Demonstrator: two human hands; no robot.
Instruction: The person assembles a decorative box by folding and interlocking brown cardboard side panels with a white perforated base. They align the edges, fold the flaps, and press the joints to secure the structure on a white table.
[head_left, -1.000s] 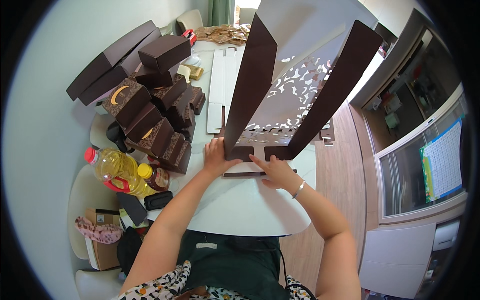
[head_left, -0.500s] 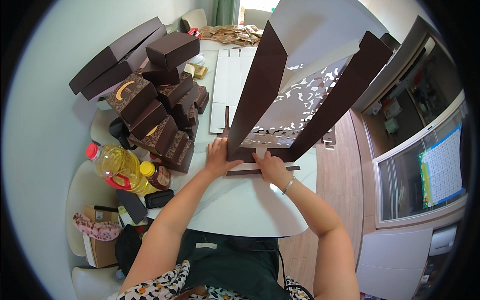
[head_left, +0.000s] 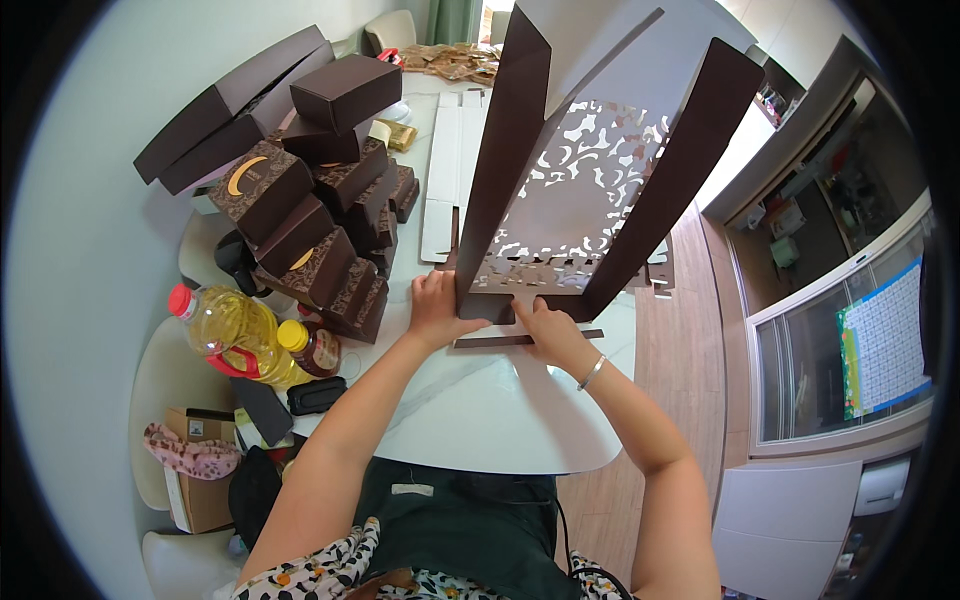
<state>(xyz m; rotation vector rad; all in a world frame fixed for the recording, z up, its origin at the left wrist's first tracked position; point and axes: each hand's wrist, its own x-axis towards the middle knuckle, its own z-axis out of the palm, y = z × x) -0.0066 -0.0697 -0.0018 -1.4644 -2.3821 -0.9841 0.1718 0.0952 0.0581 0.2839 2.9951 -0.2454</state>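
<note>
On the marble-patterned table [head_left: 480, 425], the brown cut-out carton [head_left: 505, 130] stands open just beyond both hands. Our left hand [head_left: 437, 310] spreads wide at its near left corner, thumb apart from fingers, seemingly to brace it. Our right hand [head_left: 552, 333] works at the end flap [head_left: 485, 307]; whether it pinches, we cannot tell. Stacked brown boxes [head_left: 345, 180] sit left, probably to spare our reach.

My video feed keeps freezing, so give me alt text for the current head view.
A person's left hand and right hand touch the near end of an open, dark brown carton with a patterned cutout panel, on a white table. Dark brown boxes are piled to the left, with a red-capped bottle of yellow liquid nearer the viewer.
</note>
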